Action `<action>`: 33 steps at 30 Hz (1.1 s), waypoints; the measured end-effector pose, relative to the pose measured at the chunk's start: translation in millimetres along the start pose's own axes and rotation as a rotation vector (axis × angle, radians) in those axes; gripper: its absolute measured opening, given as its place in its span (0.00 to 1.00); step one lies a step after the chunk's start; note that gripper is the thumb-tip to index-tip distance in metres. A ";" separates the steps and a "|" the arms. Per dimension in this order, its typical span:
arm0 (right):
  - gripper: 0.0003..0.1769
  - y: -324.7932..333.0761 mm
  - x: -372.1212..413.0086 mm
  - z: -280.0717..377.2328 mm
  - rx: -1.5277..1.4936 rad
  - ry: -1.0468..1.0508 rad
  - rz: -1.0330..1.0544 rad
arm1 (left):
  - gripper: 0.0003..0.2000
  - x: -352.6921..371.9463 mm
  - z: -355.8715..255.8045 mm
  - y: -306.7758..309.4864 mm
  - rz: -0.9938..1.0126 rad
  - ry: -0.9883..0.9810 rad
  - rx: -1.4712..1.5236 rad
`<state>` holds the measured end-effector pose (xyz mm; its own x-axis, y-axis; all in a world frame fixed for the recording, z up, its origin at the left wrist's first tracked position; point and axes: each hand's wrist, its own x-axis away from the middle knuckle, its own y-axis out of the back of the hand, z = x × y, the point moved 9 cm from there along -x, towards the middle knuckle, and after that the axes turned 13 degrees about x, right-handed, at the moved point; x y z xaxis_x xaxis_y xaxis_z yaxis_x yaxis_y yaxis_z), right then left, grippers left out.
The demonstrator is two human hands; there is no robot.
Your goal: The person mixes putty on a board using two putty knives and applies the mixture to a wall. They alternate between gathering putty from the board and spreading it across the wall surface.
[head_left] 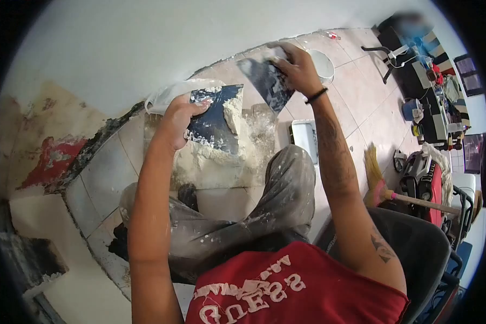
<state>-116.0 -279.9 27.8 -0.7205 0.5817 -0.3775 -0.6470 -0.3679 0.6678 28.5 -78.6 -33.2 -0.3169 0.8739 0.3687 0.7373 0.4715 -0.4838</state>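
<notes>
My left hand [177,120] is closed on the edge of a dark, flat putty spreader [213,127], its thumb on the upper face. Cream putty [232,113] clings along the right side of that blade. To the right and farther off, my right hand [297,67] grips a second dark spreader [267,86], which is smeared with putty and tilted. The two blades are apart. Below them a putty-covered board [194,177] lies on the floor, with a heap of cream putty [216,159] on it partly hidden by the left spreader.
A clear plastic bag [164,96] lies by the wall [162,38]. Beyond my right hand stands a white bucket [323,66]; a white tray [306,136] sits near my knee. A broom [373,175], a black chair [410,251] and cluttered shelving [426,81] are on the right.
</notes>
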 end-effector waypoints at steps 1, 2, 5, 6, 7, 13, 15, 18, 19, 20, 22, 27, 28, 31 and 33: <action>0.20 -5.7 -5.9 11.6 0.081 0.011 0.001 | 0.12 2.2 -4.1 -0.6 0.005 0.020 -0.008; 0.20 -8.9 -11.2 20.8 0.164 0.026 0.001 | 0.12 4.2 -8.6 -2.1 0.010 0.036 -0.014; 0.20 -9.1 -13.3 27.5 0.273 0.084 0.061 | 0.10 1.5 0.6 -11.2 -0.017 0.009 0.030; 0.20 -10.7 -15.4 30.8 0.294 0.139 0.025 | 0.11 1.1 1.5 -9.4 -0.007 0.016 0.018; 0.20 -15.7 -14.2 24.5 0.280 0.107 0.082 | 0.11 -1.5 7.3 -8.0 0.007 0.028 0.019; 0.22 -63.0 2.6 -2.7 0.254 0.038 0.300 | 0.08 -23.0 23.5 15.8 -0.085 0.116 -0.085; 0.22 -75.1 13.2 -12.5 0.234 0.017 0.315 | 0.08 -33.8 35.0 27.4 -0.143 0.185 -0.135; 0.22 -104.8 36.8 -34.8 0.124 -0.042 0.379 | 0.06 -58.8 61.3 41.5 -0.136 0.266 -0.069; 0.22 -111.2 41.7 -36.4 0.097 -0.081 0.403 | 0.06 -65.8 69.6 45.4 -0.142 0.291 -0.072; 0.21 -112.4 49.1 -35.4 0.086 -0.092 0.383 | 0.06 -69.0 80.6 52.8 -0.181 0.313 -0.060; 0.21 -132.5 63.1 -50.3 0.054 -0.099 0.382 | 0.06 -83.7 106.5 71.6 -0.179 0.415 -0.077; 0.19 -177.6 108.9 -66.8 -0.103 -0.314 0.496 | 0.05 -82.5 136.0 100.1 -0.287 0.515 -0.066; 0.19 -185.3 112.6 -61.5 -0.176 -0.290 0.448 | 0.06 -84.1 138.8 103.8 -0.310 0.515 -0.089; 0.18 -189.5 123.5 -46.0 -0.278 -0.249 0.382 | 0.06 -84.4 138.6 114.8 -0.388 0.485 -0.161; 0.18 -188.2 132.7 -40.5 -0.396 -0.356 0.418 | 0.07 -84.6 132.5 115.8 -0.437 0.422 -0.207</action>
<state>-99.9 -162.9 -174.0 -0.8479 0.5112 0.1405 -0.4235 -0.8125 0.4006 61.7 -82.3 -225.6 -0.3834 0.4643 0.7984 0.7067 0.7041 -0.0701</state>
